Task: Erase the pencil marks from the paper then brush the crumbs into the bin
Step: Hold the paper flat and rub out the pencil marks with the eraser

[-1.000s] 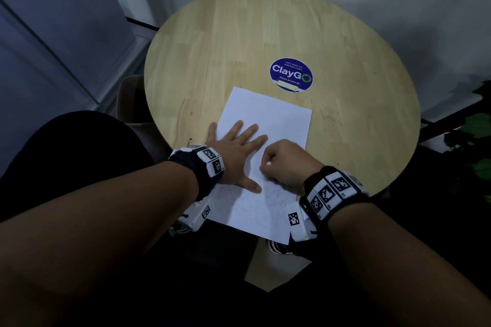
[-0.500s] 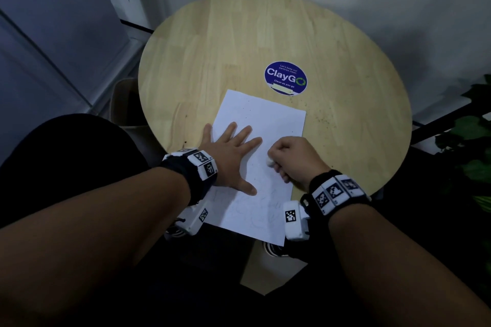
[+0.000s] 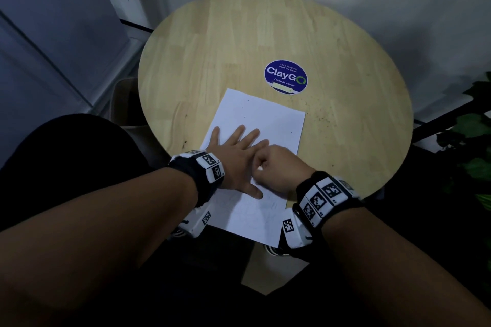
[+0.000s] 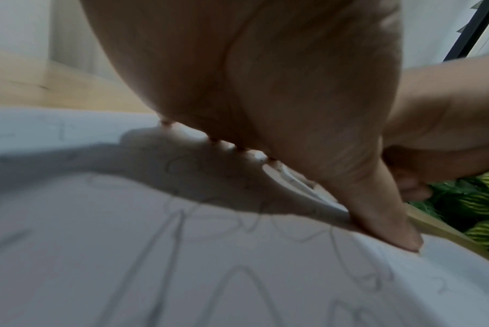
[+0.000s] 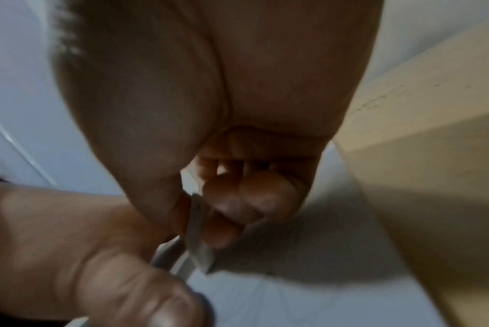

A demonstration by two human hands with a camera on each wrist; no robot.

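Two hands: both on the paper (image 3: 261,125), which lies on a round wooden table (image 3: 239,42).
Left hand (image 3: 236,156): flat, fingers spread and straight, palm down on the sheet; thumb (image 4: 388,223) presses the paper on the side toward the right hand.
Right hand (image 3: 279,170): fingers curled, pinching a white eraser (image 5: 198,234) against the paper, touching the left hand's index finger side.
Eraser: only a small white bit shows in the head view, under the right knuckles; its lower end meets the sheet in the right wrist view.
Paper: under both hands, its near end overhanging the table edge by the wrists.
Pencil marks (image 4: 237,276): faint loops on the near part of the sheet, below the left thumb; the part beyond the fingers looks almost blank.
Crumbs (image 3: 322,111): dark specks on the table, beyond and to the right of the right hand.
Bin (image 3: 125,103): on the floor left of the left hand, partly under the table edge.
Sticker (image 3: 286,79): blue, round, beyond the paper's far edge.
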